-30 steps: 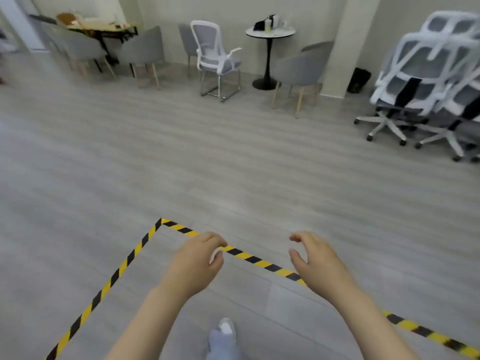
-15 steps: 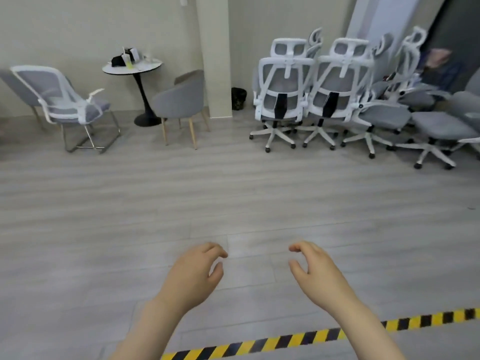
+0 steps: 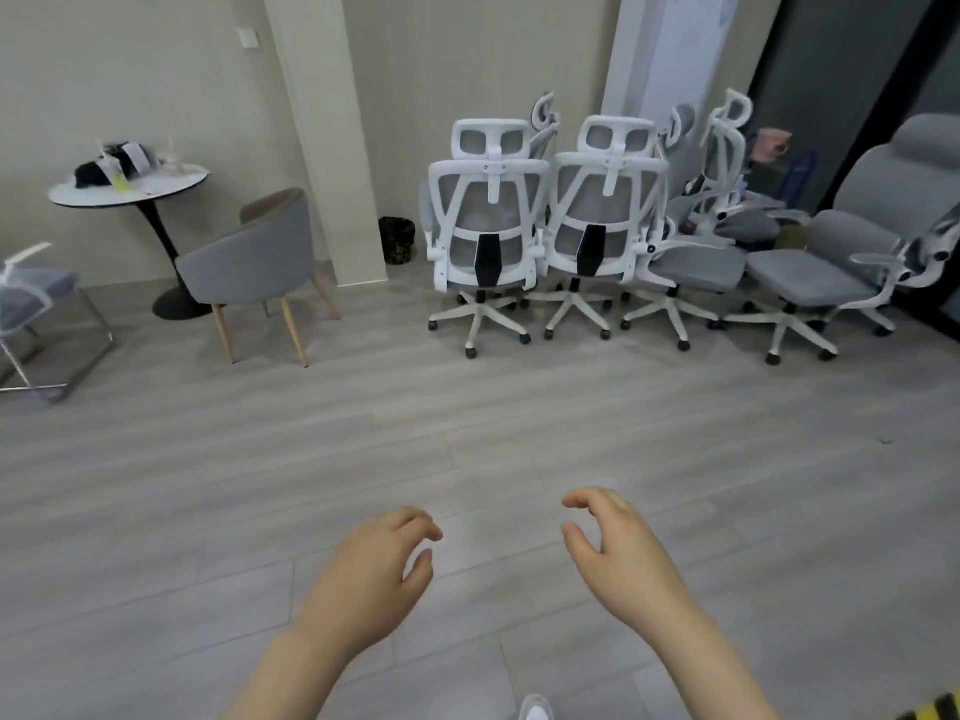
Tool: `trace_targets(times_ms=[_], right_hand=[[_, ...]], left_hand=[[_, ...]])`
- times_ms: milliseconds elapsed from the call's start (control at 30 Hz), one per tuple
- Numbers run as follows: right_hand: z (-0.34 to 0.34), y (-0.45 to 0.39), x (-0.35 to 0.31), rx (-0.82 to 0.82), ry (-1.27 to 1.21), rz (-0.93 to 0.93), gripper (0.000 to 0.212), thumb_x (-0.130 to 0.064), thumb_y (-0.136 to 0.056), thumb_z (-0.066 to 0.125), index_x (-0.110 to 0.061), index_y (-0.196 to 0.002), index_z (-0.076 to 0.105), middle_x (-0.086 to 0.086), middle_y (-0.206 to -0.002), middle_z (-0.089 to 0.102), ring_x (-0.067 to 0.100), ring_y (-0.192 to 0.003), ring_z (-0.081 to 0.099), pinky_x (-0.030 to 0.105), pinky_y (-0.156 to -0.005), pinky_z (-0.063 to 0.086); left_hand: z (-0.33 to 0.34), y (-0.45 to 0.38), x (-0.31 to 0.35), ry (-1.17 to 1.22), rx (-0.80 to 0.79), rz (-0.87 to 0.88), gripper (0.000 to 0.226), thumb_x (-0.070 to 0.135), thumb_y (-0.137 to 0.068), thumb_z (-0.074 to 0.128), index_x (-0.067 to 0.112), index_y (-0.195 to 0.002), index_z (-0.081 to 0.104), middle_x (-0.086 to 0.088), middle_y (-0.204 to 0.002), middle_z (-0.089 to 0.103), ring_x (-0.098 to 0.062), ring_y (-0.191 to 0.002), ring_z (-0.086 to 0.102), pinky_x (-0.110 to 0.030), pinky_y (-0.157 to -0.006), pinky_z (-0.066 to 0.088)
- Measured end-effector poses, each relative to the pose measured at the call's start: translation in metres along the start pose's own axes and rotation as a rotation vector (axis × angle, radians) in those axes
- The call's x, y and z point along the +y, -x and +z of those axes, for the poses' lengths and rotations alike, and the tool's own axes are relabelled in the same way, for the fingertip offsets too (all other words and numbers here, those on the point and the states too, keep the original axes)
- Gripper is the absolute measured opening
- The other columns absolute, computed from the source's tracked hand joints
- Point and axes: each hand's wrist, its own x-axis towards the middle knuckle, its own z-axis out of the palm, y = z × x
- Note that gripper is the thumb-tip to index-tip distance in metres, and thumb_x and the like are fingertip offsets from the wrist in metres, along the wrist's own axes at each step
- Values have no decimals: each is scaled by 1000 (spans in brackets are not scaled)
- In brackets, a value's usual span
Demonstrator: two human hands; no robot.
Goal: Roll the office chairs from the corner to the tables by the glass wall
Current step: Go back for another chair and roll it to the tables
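Office chairs [image 3: 488, 236] nearer now; left hand [image 3: 369, 579], right hand [image 3: 623, 558] empty.

- Both forearms are seen bare, no sleeves worn.
- No rings or watch are carried on the left hand [image 3: 371, 579] or right hand [image 3: 621, 556].
- A white shoe toe [image 3: 536, 710] is glimpsed below.

floor [image 3: 363, 433]: grey planks | office chairs [image 3: 597, 241], round table [image 3: 130, 189]

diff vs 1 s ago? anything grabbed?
The view swung right and closer: the office chairs went from the right edge to centre, and the floor tape dropped to the bottom corner. Nothing grabbed. The left hand and right hand stay held out, loosely curled and empty.
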Motion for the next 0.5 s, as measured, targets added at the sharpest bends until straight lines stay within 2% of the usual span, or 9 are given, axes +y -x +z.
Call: trace_targets(times_ms=[100,167,300,500], right_hand=[[-18,-80,14,-16,20,-9,27,-27,-93,57,-22,-120,59,-9,-121,58,9,-119,50,17,-95,35],[-29,-129,18,-37,33,-30,27,-27,-94,56,-23,-121,58,-10,-122,57,8,-120,49,17,-97,35],[-43,-222,23,-49,43,-45,26,-27,-94,56,-22,-119,58,-9,-122,58,9,-120,49,19,-96,36],[-30,-358,22,-82,76,-109,28,-28,-95,54,-24,-122,55,-11,-125,55,8,-121,47,17,-95,33]], left_hand=[[-4,-78,-1,-33,36,-11,30,40,-92,41,35,-114,60,22,-124,54,-7,-111,56,-19,-80,32],[-9,-125,0,-8,56,-40,32,42,-91,37,36,-113,60,23,-124,53,-6,-111,56,-18,-81,33],[-15,-211,-12,39,69,-63,52,52,-83,21,35,-114,59,22,-126,53,-5,-114,54,-21,-90,41],[-17,-325,-62,63,99,-112,46,48,-85,27,34,-112,61,21,-123,55,-6,-112,55,-20,-88,36]])
